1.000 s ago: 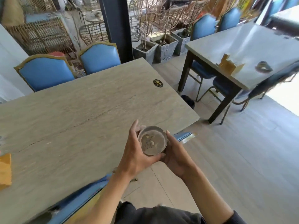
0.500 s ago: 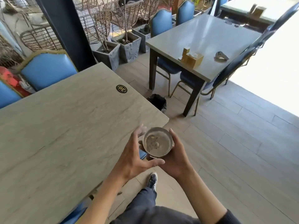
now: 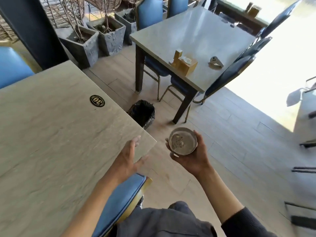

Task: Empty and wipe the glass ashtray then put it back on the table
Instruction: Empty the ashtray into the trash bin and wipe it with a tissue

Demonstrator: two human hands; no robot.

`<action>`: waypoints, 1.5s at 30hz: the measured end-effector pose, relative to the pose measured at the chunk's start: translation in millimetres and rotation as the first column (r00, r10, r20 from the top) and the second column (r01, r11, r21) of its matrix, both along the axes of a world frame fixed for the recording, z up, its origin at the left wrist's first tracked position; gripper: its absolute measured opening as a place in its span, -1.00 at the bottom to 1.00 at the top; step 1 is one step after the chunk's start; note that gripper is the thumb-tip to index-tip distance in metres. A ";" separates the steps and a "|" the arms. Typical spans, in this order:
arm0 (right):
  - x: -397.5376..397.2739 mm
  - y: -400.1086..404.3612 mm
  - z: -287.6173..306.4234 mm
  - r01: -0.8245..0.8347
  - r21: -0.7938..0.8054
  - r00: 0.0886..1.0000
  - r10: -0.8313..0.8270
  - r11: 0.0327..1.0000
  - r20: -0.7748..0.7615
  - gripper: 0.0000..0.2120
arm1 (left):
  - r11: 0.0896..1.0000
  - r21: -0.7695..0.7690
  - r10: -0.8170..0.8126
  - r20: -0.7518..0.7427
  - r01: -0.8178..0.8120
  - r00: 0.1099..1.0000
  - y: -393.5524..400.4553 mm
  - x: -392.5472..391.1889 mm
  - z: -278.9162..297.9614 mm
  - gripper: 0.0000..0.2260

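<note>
The round glass ashtray [image 3: 183, 141] with ash and several butts inside rests in my right hand [image 3: 193, 158], held level over the floor just past the corner of the grey stone table [image 3: 51, 134]. My left hand [image 3: 128, 159] hovers over that table corner, fingers spread, holding nothing and apart from the ashtray. A small bin with a black liner [image 3: 142, 112] stands on the floor beyond the table's edge, ahead and left of the ashtray.
A blue chair [image 3: 119, 200] is tucked under the table by my legs. A second table [image 3: 196, 40] with a wooden napkin box [image 3: 185, 65] and blue chairs stands ahead. Concrete planters [image 3: 85, 47] line the back left beside a dark pillar.
My left hand has let go of the ashtray and drawn back over the table corner. The right hand has carried the ashtray rightward off the table, and my view has turned right.
</note>
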State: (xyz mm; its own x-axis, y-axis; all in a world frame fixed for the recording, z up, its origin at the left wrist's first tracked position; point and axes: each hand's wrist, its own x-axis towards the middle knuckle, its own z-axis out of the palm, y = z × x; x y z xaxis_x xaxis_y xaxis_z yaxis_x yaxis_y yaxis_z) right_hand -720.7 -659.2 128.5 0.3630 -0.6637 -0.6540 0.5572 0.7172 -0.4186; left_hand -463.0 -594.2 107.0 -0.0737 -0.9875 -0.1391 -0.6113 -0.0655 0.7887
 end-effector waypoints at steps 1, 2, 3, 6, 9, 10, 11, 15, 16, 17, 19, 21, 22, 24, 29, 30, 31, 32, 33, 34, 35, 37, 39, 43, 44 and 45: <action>-5.7 -11.6 -2.9 0.007 0.006 1.000 -0.007 1.000 -0.016 -0.29 | 1.000 0.026 -0.007 0.012 0.006 1.000 -9.7 -1.6 -5.0 -0.32; -11.4 -24.0 -6.2 0.014 0.010 1.000 -0.014 1.000 -0.026 -0.29 | 0.999 0.046 -0.008 0.018 0.007 1.000 -19.4 -3.9 -10.9 -0.33; -17.3 -37.0 -9.4 0.016 0.014 0.999 -0.016 1.000 -0.032 -0.30 | 0.998 0.068 -0.006 0.024 0.004 1.000 -28.8 -7.1 -16.0 -0.35; -35.0 -76.0 -22.4 -0.004 0.035 0.999 0.006 0.999 -0.035 -0.32 | 0.992 0.126 0.009 0.040 -0.014 0.999 -56.9 -21.3 -31.6 -0.36; -51.7 -117.8 -34.0 -0.056 0.059 0.998 0.058 0.997 -0.030 -0.35 | 0.986 0.155 0.053 0.060 -0.061 0.997 -86.0 -42.4 -43.3 -0.37; -58.3 -133.0 -37.3 -0.082 0.054 0.996 0.084 0.995 -0.021 -0.34 | 0.984 0.157 0.076 0.070 -0.086 0.995 -96.3 -51.6 -47.4 -0.38; -65.3 -148.4 -39.9 -0.109 0.051 0.994 0.110 0.993 -0.012 -0.33 | 0.981 0.156 0.104 0.076 -0.115 0.992 -106.4 -61.6 -50.3 -0.39; -93.2 -204.5 -44.6 -0.197 0.076 0.980 0.197 0.977 0.017 -0.25 | 0.961 0.172 0.205 0.089 -0.217 0.975 -144.2 -106.3 -53.0 -0.42; -99.2 -216.9 -46.2 -0.216 0.079 0.976 0.214 0.973 0.028 -0.25 | 0.954 0.180 0.228 0.087 -0.240 0.970 -153.0 -116.5 -53.3 -0.43; -104.6 -229.6 -48.8 -0.235 0.082 0.972 0.233 0.968 0.038 -0.25 | 0.948 0.187 0.247 0.082 -0.259 0.965 -161.5 -127.2 -53.0 -0.44; -113.0 -254.4 -53.5 -0.274 0.084 0.961 0.270 0.958 0.055 -0.23 | 0.941 0.186 0.273 0.083 -0.284 0.959 -176.4 -146.3 -52.9 -0.45; -116.5 -276.8 -58.8 -0.308 0.093 0.950 0.302 0.947 0.077 -0.19 | 0.930 0.192 0.303 0.079 -0.312 0.950 -189.4 -159.3 -53.2 -0.44; -116.9 -286.8 -61.1 -0.318 0.100 0.947 0.310 0.943 0.085 -0.18 | 0.926 0.202 0.310 0.080 -0.320 0.947 -194.9 -162.9 -54.4 -0.44; -115.0 -307.6 -67.9 -0.337 0.114 0.940 0.327 0.934 0.102 -0.17 | 0.916 0.236 0.311 0.090 -0.323 0.946 -205.5 -165.1 -54.4 -0.42; -91.6 -357.2 -80.7 -0.439 0.140 0.897 0.423 0.888 0.129 -0.23 | 0.883 0.245 0.377 0.137 -0.400 0.916 -231.1 -151.5 -59.6 -0.43; -84.6 -367.6 -82.5 -0.453 0.144 0.890 0.438 0.880 0.127 -0.28 | 0.876 0.243 0.393 0.139 -0.416 0.909 -237.5 -147.8 -61.8 -0.45; -76.7 -378.5 -84.5 -0.464 0.148 0.885 0.450 0.873 0.119 -0.32 | 0.871 0.235 0.409 0.143 -0.432 0.901 -244.6 -142.9 -64.2 -0.45; -68.4 -389.9 -86.4 -0.473 0.152 0.881 0.461 0.868 0.111 -0.33 | 0.863 0.234 0.423 0.146 -0.447 0.894 -252.3 -137.1 -67.4 -0.46; -59.0 -401.6 -88.6 -0.481 0.154 0.877 0.470 0.863 0.101 -0.33 | 0.855 0.234 0.439 0.146 -0.462 0.886 -260.5 -130.0 -71.2 -0.46; -49.1 -413.4 -90.4 -0.488 0.159 0.873 0.480 0.858 0.089 -0.32 | 0.846 0.236 0.456 0.142 -0.477 0.879 -269.2 -122.0 -76.7 -0.46; -39.0 -425.6 -92.1 -0.495 0.164 0.869 0.490 0.853 0.073 -0.31 | 0.837 0.242 0.471 0.139 -0.491 0.871 -279.2 -114.1 -81.4 -0.45; -19.9 -448.3 -96.0 -0.516 0.170 0.856 0.515 0.840 0.051 -0.28 | 0.823 0.261 0.491 0.124 -0.506 0.862 -300.9 -99.1 -89.5 -0.45; -3.1 -470.4 -100.5 -0.548 0.178 0.834 0.550 0.817 0.040 -0.25 | 0.807 0.275 0.514 0.106 -0.522 0.851 -323.3 -87.4 -98.6 -0.45; 28.3 -513.0 -121.9 -0.569 0.201 0.812 0.583 0.797 -0.015 -0.25 | 0.785 0.348 0.502 0.125 -0.512 0.856 -363.6 -65.2 -122.2 -0.45; 36.4 -521.7 -128.2 -0.573 0.211 0.807 0.590 0.792 -0.027 -0.27 | 0.783 0.364 0.490 0.137 -0.504 0.861 -371.9 -60.5 -129.2 -0.45; 44.3 -529.5 -135.5 -0.577 0.225 0.800 0.598 0.785 -0.038 -0.29 | 0.775 0.387 0.485 0.144 -0.501 0.862 -379.5 -56.3 -135.5 -0.46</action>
